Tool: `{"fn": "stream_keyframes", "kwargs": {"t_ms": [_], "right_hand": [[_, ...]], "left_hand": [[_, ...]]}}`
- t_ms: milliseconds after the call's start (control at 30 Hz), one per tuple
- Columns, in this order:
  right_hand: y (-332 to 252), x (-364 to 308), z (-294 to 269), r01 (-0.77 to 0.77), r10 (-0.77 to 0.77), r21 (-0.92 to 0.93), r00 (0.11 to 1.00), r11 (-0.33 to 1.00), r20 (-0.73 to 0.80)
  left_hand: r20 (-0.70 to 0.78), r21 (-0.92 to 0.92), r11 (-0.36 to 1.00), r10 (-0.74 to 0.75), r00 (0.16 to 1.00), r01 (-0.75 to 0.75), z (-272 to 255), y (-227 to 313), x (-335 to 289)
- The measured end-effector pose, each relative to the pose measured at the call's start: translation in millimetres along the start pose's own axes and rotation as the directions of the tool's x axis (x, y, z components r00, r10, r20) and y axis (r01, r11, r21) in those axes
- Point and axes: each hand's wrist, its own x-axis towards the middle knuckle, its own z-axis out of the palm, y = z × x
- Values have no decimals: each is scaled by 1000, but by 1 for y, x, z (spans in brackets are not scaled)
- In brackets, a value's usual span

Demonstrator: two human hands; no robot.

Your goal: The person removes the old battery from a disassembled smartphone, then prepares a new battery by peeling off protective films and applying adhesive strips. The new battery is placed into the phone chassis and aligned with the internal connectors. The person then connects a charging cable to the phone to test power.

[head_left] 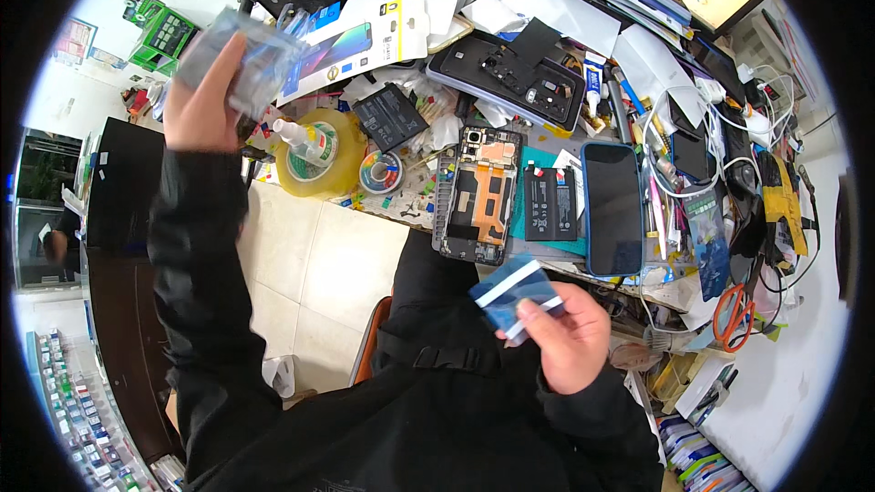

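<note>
At the upper left, my left hand (196, 109) is raised and closed on a crumpled clear plastic bag (260, 64); what is inside it I cannot make out. Low in front of my body, my right hand (576, 339) pinches a small flat blue sheet (499, 295) with white bands, thumb on top. Just beyond that sheet, an opened phone (478, 193) lies on the bench with its copper-coloured inside facing up. To its right are a black phone battery (550, 205) on a teal mat and a dark-screened blue phone (612, 210).
Another black battery (389, 118) lies beside a yellow tape roll (351, 164) with a white-capped bottle in it, and a solder spool (381, 171). Behind sits a phone back cover (510, 77) with loose parts. White cables (656, 141) and orange-handled scissors (732, 317) are at the right.
</note>
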Motion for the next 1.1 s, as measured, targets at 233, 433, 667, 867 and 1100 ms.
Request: {"fn": "stream_keyframes", "kwargs": {"t_ms": [233,433,667,867,1100], "right_hand": [[-7,-4,-27,41,-40,11,991,999,-127],[-15,-2,-24,204,-241,-259,963,944,-120],[-13,7,-18,588,-639,-801,576,-110,511],[-18,-1,-8,631,-518,-765,701,128,491],[-29,-1,-17,360,-318,-695,928,622,196]], "left_hand": [[9,691,660,401,916,-295,0,0,35],[138,183,913,343,929,-364,83,36,-93],[639,-397,530,-427,640,750,153,-12,-223],[525,-417,398,-628,574,817,146,-34,-223],[565,-220,508,-630,533,833,135,-24,-224]]}}
